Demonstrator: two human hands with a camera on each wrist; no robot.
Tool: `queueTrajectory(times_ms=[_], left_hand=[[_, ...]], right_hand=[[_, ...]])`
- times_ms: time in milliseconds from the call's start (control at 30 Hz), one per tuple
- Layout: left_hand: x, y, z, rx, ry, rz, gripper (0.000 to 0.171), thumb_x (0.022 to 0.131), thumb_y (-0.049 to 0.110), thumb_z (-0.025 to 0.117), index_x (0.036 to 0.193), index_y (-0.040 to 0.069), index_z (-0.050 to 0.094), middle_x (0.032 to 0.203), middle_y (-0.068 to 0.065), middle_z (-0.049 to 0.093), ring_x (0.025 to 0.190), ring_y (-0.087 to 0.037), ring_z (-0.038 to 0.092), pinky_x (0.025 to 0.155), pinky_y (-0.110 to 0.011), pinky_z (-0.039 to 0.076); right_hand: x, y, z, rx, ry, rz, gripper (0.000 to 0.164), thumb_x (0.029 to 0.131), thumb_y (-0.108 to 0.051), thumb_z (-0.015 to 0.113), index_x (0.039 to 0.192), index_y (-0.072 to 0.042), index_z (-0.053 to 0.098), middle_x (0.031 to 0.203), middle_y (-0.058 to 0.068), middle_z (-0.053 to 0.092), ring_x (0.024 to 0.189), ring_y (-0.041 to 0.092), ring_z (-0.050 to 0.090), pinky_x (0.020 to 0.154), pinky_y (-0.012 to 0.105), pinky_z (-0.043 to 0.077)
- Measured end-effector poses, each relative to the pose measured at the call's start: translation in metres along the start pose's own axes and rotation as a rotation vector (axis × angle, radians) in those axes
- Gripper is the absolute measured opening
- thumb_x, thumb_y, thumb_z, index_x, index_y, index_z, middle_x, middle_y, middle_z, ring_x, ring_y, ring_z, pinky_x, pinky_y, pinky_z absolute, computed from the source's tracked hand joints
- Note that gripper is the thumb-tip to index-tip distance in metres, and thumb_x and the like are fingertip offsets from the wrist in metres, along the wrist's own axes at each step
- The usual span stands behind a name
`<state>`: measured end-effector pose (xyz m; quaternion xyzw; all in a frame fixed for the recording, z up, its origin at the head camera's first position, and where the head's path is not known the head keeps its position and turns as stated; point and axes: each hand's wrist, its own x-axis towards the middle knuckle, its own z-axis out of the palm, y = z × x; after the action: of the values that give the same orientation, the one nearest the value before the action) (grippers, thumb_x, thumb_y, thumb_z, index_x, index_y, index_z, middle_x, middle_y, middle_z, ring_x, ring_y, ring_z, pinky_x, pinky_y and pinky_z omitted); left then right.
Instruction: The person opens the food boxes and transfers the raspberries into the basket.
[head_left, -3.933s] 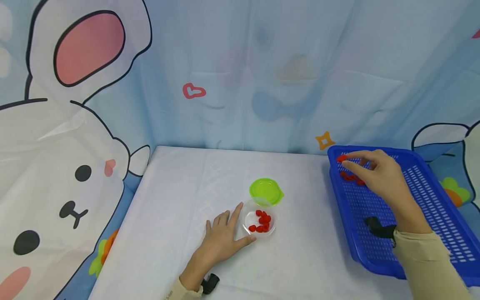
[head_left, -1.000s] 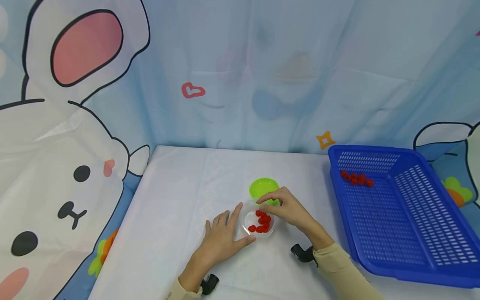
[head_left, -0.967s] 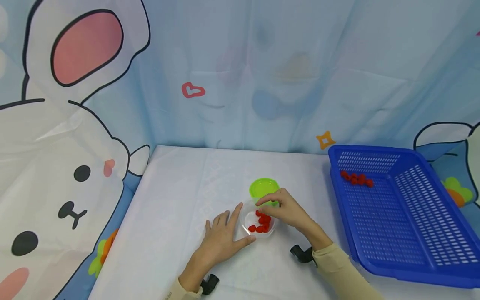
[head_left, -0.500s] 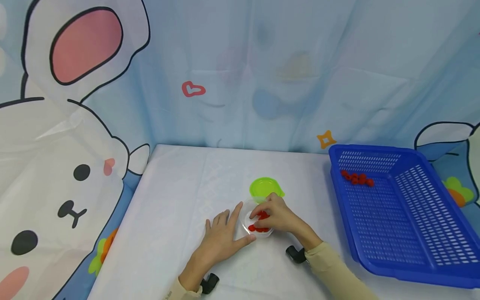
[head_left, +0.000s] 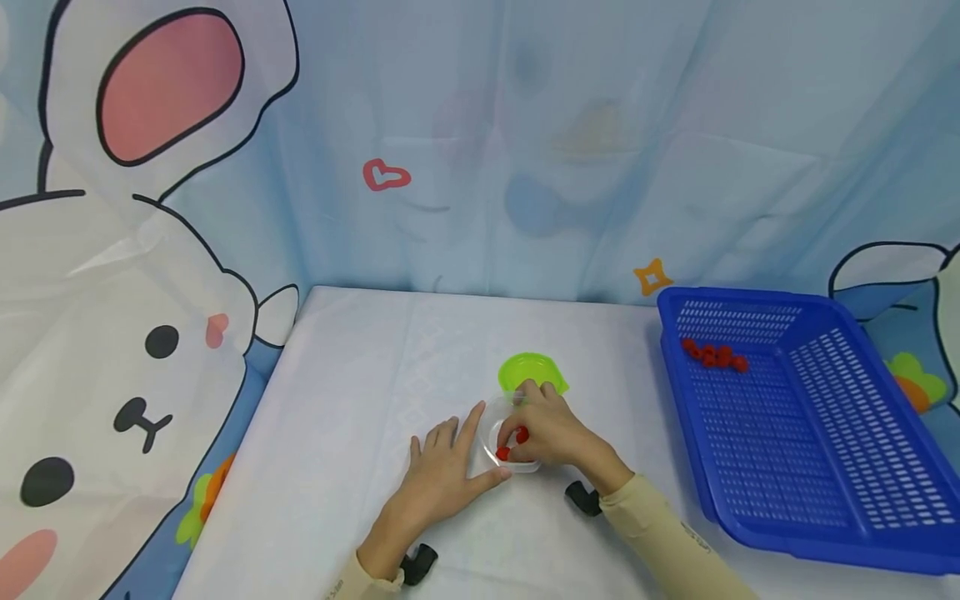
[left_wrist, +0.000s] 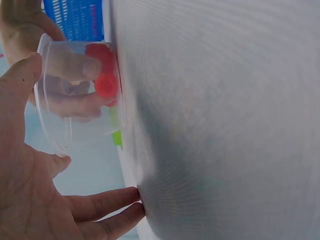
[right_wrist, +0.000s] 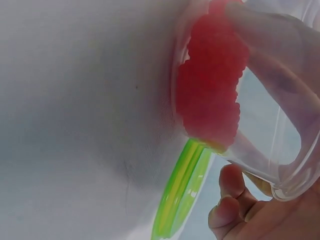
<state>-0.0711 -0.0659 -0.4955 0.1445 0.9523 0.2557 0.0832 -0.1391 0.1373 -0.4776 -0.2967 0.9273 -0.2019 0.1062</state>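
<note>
A clear plastic cup (head_left: 491,433) stands on the white table with small red bumpy pieces, like raspberries (right_wrist: 210,75), at its bottom. My left hand (head_left: 442,483) spreads around its near left side, thumb and index finger touching the rim, as the left wrist view shows. My right hand (head_left: 551,429) reaches down into the cup. Its thumb and fingertip close on either side of one red raspberry-like piece (left_wrist: 106,85), pinching it against the bottom area. My right fingers hide part of the other pieces in the head view.
A light green lid (head_left: 528,369) lies just behind the cup. To the right stands a blue perforated basket (head_left: 795,450), with several red pieces (head_left: 712,354) in its far left corner. A printed curtain (head_left: 480,150) hangs behind the table.
My right hand has come from the basket, where it pinched a red piece, over to the cup and then down inside it. My left hand has stayed beside the cup.
</note>
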Motion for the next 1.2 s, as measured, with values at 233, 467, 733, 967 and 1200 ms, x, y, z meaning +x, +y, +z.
queueTrajectory(times_ms=[233,467,733,967,1200], left_hand=[[0.0,0.0,-0.001,-0.005,-0.003,0.006,0.096,0.087,0.079,0.047,0.162,0.03,0.013,0.148,-0.023,0.041,0.137,-0.044,0.037,0.099,-0.078,0.026],[0.002,0.0,-0.001,-0.001,-0.004,0.005,0.096,0.086,0.081,0.045,0.162,0.032,0.012,0.149,-0.021,0.041,0.137,-0.043,0.037,0.1,-0.077,0.025],[0.002,0.001,-0.002,-0.001,-0.001,0.005,0.096,0.086,0.08,0.048,0.162,0.031,0.014,0.148,-0.021,0.042,0.136,-0.043,0.038,0.1,-0.077,0.026],[0.001,0.0,-0.003,-0.014,0.0,0.004,0.097,0.086,0.08,0.049,0.162,0.03,0.015,0.148,-0.022,0.042,0.136,-0.045,0.038,0.099,-0.078,0.025],[0.001,0.0,-0.001,-0.018,0.001,-0.001,0.097,0.086,0.079,0.051,0.162,0.031,0.015,0.147,-0.022,0.043,0.135,-0.044,0.038,0.099,-0.078,0.025]], right_hand=[[0.0,0.003,0.001,0.038,0.014,-0.004,0.018,0.075,-0.018,0.086,0.076,-0.034,0.076,0.113,0.011,0.052,0.106,0.033,0.042,0.08,0.042,0.036],[0.0,0.01,0.0,0.157,0.065,-0.039,0.016,0.082,-0.014,0.079,0.081,-0.03,0.078,0.112,0.013,0.056,0.113,0.036,0.043,0.081,0.047,0.039],[-0.006,0.02,-0.005,0.389,0.132,0.04,0.012,0.087,-0.016,0.079,0.091,-0.027,0.078,0.114,0.008,0.052,0.116,0.033,0.038,0.083,0.046,0.041],[-0.014,0.023,-0.015,0.5,0.222,0.051,0.012,0.09,-0.017,0.076,0.099,-0.025,0.079,0.123,0.011,0.048,0.121,0.033,0.035,0.09,0.059,0.039],[-0.018,0.025,-0.025,0.526,0.236,0.024,0.016,0.093,-0.017,0.074,0.108,-0.02,0.077,0.108,0.005,0.058,0.104,0.028,0.046,0.081,0.043,0.041]])
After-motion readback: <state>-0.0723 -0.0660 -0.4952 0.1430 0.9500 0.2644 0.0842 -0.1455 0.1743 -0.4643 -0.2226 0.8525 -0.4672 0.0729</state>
